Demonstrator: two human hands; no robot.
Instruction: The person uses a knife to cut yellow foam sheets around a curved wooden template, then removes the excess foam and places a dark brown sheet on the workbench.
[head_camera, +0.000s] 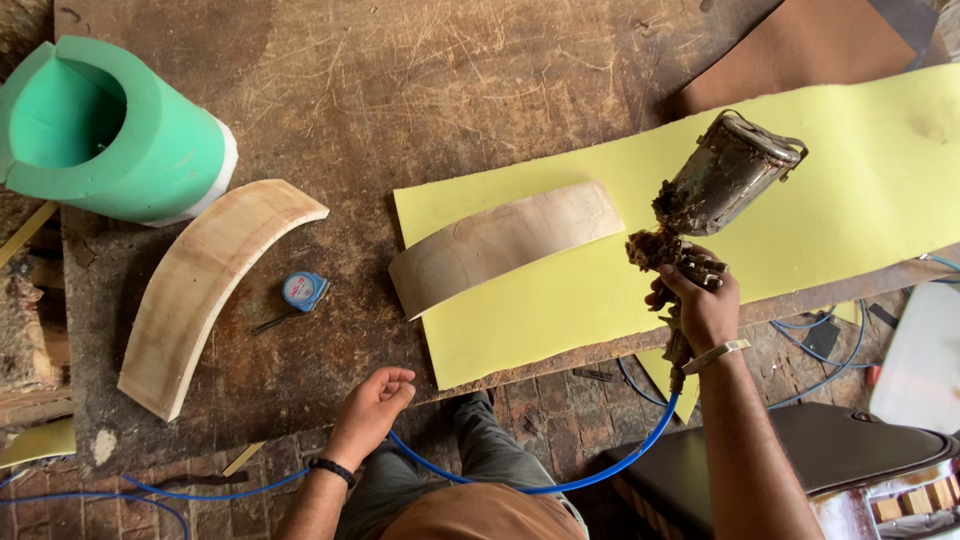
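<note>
Our left hand (375, 400) hangs loosely curled at the bench edge (300, 420); right hand (700, 305) grasps spray gun (715, 190) over yellow foam sheet (780, 210), bare room beyond curved wood piece (500, 245).

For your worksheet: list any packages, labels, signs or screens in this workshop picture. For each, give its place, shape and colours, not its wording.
Round label on the small blue tape measure: on the worn wooden workbench, between the two curved wooden pieces; a white disc with red marking inside the blue case.
No packages, signs or screens show.
</note>
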